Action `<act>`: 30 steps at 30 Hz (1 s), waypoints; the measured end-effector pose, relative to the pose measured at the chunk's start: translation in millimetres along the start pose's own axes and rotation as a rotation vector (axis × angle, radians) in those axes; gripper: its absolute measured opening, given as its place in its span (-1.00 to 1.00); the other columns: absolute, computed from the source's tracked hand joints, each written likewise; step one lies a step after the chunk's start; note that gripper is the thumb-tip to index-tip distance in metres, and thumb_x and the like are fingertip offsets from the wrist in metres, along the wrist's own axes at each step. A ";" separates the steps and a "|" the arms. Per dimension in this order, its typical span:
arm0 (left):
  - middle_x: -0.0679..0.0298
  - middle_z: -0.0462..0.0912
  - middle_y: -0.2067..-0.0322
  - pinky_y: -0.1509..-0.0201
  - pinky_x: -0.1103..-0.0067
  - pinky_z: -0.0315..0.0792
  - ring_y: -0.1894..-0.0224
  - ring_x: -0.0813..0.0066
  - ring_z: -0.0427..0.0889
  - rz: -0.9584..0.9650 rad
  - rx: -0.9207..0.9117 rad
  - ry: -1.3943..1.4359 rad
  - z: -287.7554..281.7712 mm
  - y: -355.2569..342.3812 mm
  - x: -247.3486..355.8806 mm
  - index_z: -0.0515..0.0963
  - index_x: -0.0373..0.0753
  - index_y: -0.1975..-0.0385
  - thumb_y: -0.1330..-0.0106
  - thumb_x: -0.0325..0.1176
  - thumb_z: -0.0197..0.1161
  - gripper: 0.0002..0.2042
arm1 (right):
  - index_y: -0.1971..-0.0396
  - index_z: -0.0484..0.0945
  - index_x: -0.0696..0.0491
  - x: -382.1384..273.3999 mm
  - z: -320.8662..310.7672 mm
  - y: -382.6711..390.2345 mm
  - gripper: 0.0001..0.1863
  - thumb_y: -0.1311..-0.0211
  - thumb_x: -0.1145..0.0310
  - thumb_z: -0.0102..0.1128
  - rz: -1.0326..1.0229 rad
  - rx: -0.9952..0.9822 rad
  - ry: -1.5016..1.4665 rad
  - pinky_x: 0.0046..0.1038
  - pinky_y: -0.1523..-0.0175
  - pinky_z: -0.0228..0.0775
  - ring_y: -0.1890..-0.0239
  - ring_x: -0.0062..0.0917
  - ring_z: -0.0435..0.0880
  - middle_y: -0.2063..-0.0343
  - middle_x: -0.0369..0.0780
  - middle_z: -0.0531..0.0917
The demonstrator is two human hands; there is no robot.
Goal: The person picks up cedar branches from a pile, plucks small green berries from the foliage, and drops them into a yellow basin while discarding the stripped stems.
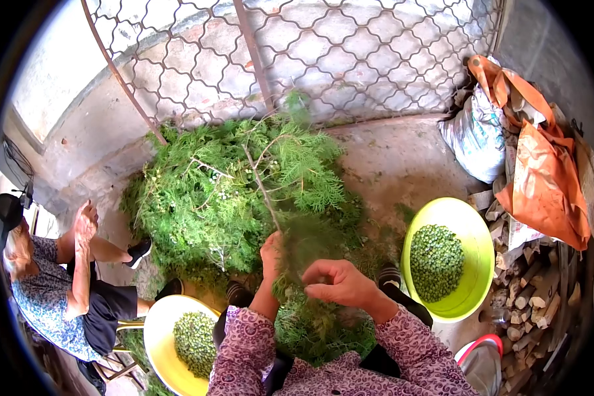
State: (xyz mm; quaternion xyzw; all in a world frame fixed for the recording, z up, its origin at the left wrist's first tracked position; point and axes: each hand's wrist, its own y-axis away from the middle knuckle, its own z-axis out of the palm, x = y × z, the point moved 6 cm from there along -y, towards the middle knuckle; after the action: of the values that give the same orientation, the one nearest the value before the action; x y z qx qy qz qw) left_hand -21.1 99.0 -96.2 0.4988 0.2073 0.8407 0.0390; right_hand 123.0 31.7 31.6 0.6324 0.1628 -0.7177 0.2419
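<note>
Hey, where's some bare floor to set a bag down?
Mostly bare: the concrete floor ahead right, between the green branch pile, metal lattice, white sack and lime-green basin, with scattered bits. Crowded: by the firewood, and beneath your left hand and right hand, where greenery spreads.

The floor [389, 155] lay strewn.
Green branches [204, 204] were heaped far, left of centre; a yellow basin [160, 340] stood near left, a lime basin [467, 298] right, firewood [528, 294] farther right.
</note>
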 end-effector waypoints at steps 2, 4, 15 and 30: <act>0.21 0.54 0.44 0.43 0.58 0.47 0.47 0.41 0.53 0.050 -0.016 -0.045 -2.1 -0.5 5.0 0.46 -0.34 0.31 -0.26 -0.37 -0.06 -0.80 | 0.35 0.49 0.11 -8.6 6.0 2.4 -0.76 0.05 0.39 0.27 0.018 0.026 0.075 -0.68 0.46 0.24 0.51 -0.81 0.37 0.50 -0.39 0.51; 0.32 0.47 0.54 0.49 0.65 0.34 0.54 0.56 0.41 0.085 0.041 -0.068 -4.6 -2.9 2.1 0.48 -0.34 0.36 -0.27 -0.31 -0.05 -0.77 | 0.37 0.49 0.10 -12.4 11.6 3.7 -0.74 0.08 0.36 0.31 0.035 0.056 0.151 -0.65 0.45 0.25 0.52 -0.79 0.38 0.52 -0.37 0.50; 0.48 0.31 0.67 0.58 0.70 0.15 0.63 0.72 0.22 0.207 0.154 -0.389 2.6 5.9 19.1 0.43 -0.33 0.54 -0.26 -0.27 -0.03 -0.74 | 0.59 0.43 0.09 -26.4 22.3 13.4 -0.67 0.19 0.17 0.34 -0.231 0.225 0.808 -0.39 0.50 0.25 0.58 -0.36 0.44 0.63 -0.19 0.42; 0.51 0.28 0.69 0.62 0.73 0.08 0.66 0.77 0.16 0.196 0.129 -0.278 5.9 7.9 23.7 0.42 -0.25 0.54 -0.27 -0.28 -0.04 -0.78 | 0.64 0.40 0.08 -17.2 23.5 16.0 -0.75 0.02 0.22 0.14 -0.247 0.123 0.729 -0.34 0.46 0.28 0.54 -0.25 0.45 0.62 -0.17 0.45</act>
State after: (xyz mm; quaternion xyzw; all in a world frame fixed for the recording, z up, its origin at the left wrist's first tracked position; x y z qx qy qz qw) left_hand -26.7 100.0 -71.2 0.6294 0.2037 0.7485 -0.0470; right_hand 113.7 8.2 53.1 0.8350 0.2698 -0.4778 0.0416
